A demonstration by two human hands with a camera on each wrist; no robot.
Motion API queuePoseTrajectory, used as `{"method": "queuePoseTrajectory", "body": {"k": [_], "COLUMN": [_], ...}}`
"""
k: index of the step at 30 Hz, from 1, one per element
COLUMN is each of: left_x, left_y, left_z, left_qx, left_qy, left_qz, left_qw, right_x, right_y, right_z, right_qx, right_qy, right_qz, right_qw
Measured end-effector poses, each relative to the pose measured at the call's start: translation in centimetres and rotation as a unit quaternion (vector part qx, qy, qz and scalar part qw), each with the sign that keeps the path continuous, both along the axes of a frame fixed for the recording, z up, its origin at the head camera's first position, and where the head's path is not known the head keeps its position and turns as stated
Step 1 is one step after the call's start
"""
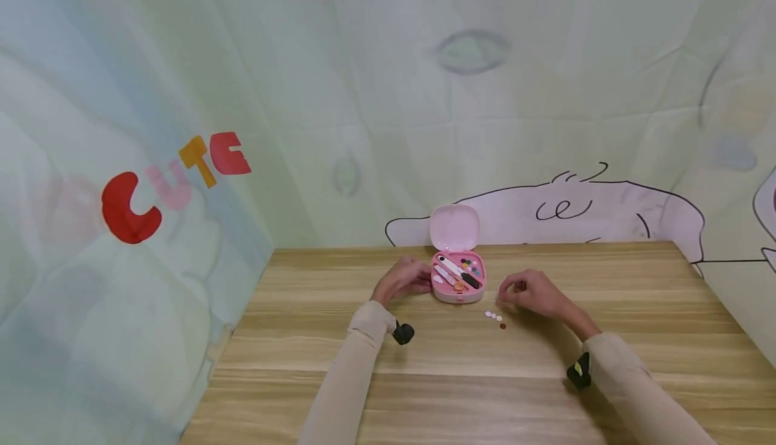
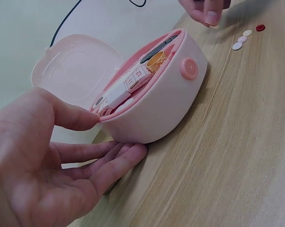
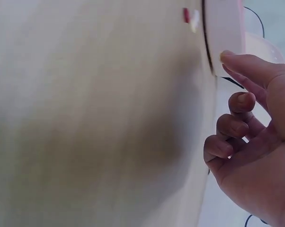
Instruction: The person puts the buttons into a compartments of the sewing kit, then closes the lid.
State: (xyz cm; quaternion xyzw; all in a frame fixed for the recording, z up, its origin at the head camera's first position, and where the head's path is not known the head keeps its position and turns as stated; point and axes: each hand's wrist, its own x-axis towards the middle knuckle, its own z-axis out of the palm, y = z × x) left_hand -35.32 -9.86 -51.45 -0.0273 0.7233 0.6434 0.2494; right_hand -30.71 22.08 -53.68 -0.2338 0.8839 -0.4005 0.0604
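A pink sewing box [image 1: 445,295] stands on the table with its lid [image 1: 455,228] raised. My left hand [image 1: 405,277] holds the box's left side; in the left wrist view the thumb [image 2: 81,117] is at the rim and the other fingers lie low against the wall. Inside are a tape measure [image 2: 135,78], a gold thimble [image 2: 156,61], a black-handled tool [image 1: 469,280] and several coloured buttons [image 1: 465,263]. To the right of the box, my right hand [image 1: 536,293] pinches a small yellowish button [image 3: 224,55], mostly hidden by the fingertips.
Three pale buttons [image 1: 494,316] lie in a row on the wooden table [image 1: 436,398], with a dark red button [image 1: 502,326] close by. Behind the table's back edge hangs a printed curtain [image 1: 388,95]. Black cameras [image 1: 403,332] are strapped at both wrists.
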Motion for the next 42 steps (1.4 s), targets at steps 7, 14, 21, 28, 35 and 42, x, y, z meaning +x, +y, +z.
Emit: {"method": "queuePoseTrajectory", "body": {"k": [7,14,21,28,35,42], "left_x": [0.0,-0.1,-0.2,-0.2,0.1,0.3], "left_y": [-0.1,-0.1,0.0,-0.1,0.0,0.1], "left_z": [0.1,0.0,-0.3,0.0,0.1,0.4], "left_qx": [-0.002,-0.003,0.0,-0.004,0.002,-0.003], "left_qy": [0.001,-0.001,0.003,0.0,0.0,0.002], "left_qz": [-0.004,-0.005,-0.003,-0.004,-0.004,0.0], "left_qw": [1.0,1.0,1.0,1.0,1.0,1.0], "right_x": [-1.0,-2.0,-3.1,-4.0,-4.7,-5.3], "right_y": [-0.3,-1.1,-2.1,-3.1,-4.2,-5.0], "right_z": [1.3,2.4,3.2,3.2,3.1,2.8], "right_qx": [-0.001,-0.013,-0.023,-0.036,-0.049,-0.057], "right_qy": [-0.003,-0.014,-0.036,-0.061,-0.082,-0.092], "right_qz": [-0.052,-0.068,-0.073,-0.083,-0.098,-0.113], "right_qw": [0.9987,0.9975,0.9964,0.994,0.9905,0.9876]}}
